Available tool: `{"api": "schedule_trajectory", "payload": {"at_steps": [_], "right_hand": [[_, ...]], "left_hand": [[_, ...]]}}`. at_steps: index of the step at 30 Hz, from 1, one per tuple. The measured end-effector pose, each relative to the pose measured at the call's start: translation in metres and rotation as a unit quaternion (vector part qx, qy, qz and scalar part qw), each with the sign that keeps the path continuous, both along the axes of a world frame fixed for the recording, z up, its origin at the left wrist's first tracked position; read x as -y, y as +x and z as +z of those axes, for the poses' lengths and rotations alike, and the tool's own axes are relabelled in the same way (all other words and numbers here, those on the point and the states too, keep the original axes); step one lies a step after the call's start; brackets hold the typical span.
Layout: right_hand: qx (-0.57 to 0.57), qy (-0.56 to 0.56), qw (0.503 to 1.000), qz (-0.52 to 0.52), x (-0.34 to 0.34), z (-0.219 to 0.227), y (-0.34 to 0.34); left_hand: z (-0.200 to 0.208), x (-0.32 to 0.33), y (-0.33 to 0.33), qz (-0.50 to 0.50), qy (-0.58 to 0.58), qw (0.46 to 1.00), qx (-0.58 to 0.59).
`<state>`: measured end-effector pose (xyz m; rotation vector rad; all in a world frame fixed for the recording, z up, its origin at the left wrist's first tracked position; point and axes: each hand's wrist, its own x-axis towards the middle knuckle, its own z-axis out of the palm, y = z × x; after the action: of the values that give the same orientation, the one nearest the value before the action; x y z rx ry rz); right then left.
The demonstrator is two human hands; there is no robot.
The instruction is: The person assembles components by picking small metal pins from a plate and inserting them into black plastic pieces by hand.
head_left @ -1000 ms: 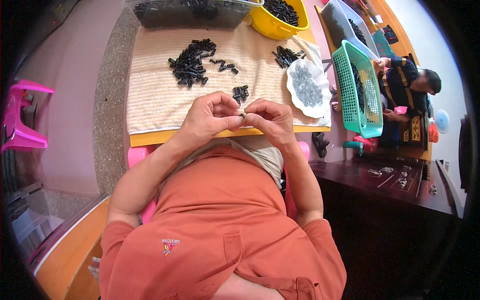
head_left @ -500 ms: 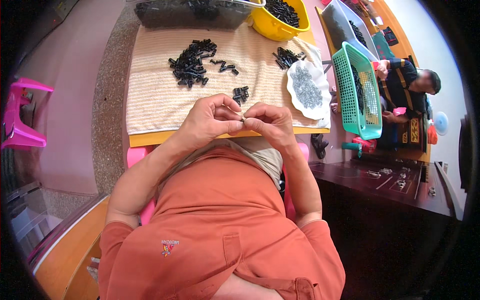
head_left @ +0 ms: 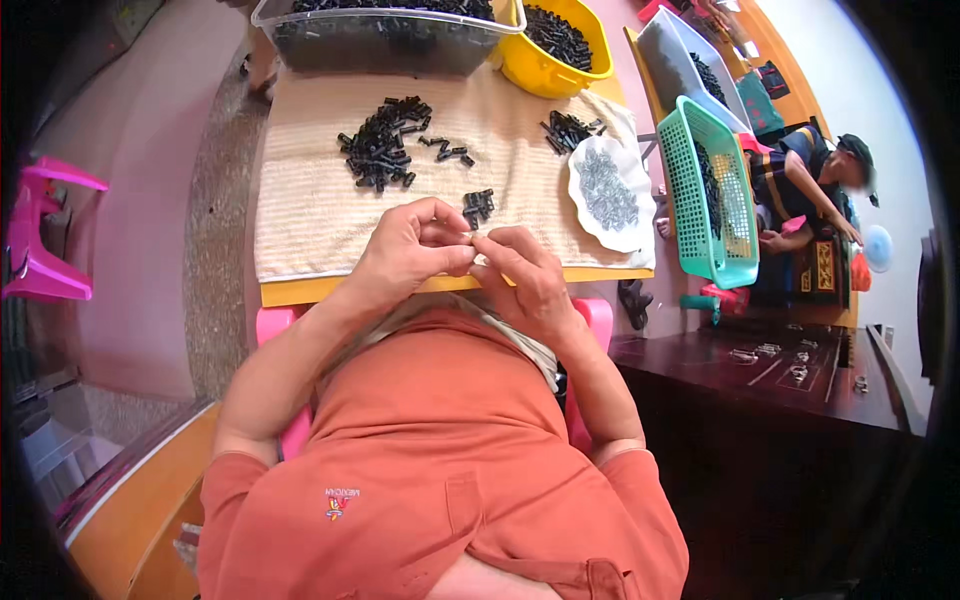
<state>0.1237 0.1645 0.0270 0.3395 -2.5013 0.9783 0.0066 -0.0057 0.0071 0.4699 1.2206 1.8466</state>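
Observation:
My left hand (head_left: 412, 246) and my right hand (head_left: 527, 280) meet at the fingertips over the table's near edge. Both are pinched closed around something tiny that the fingers mostly hide. Just beyond them a small cluster of short black cylindrical parts (head_left: 478, 207) lies on the striped towel (head_left: 300, 190). Farther left is a larger heap of the same black parts (head_left: 376, 150), with a few strays (head_left: 447, 151) beside it. To the right, a white scalloped dish (head_left: 583, 217) holds many small clear pieces (head_left: 609, 190), and another black pile (head_left: 570, 131) touches its far side.
A clear bin (head_left: 390, 57) and a yellow basin (head_left: 552, 82), both full of black parts, stand at the table's far edge. On the right are a green basket (head_left: 690, 250), a grey-white bin (head_left: 665, 50) and a seated person (head_left: 790, 175). A pink stool (head_left: 45, 230) stands left.
My right hand has turned and its fingers have curled lower, while the pinch has shifted slightly left. The person at right has stretched an arm downward. Someone's leg now shows at the far left.

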Motion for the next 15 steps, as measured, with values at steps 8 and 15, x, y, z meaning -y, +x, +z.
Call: {"api": "schedule_trajectory", "payload": {"at_steps": [8, 15], "right_hand": [[0.082, -0.102, 0.991, -0.027, -0.023, 0.018, -0.022], [0.094, 0.096, 0.984, -0.114, -0.046, 0.013, -0.083]], "left_hand": [[-0.001, 0.0, -0.001, 0.013, 0.032, 0.999, 0.021], [-0.003, 0.0, -0.003, 0.028, 0.03, 0.999, 0.026]]}}
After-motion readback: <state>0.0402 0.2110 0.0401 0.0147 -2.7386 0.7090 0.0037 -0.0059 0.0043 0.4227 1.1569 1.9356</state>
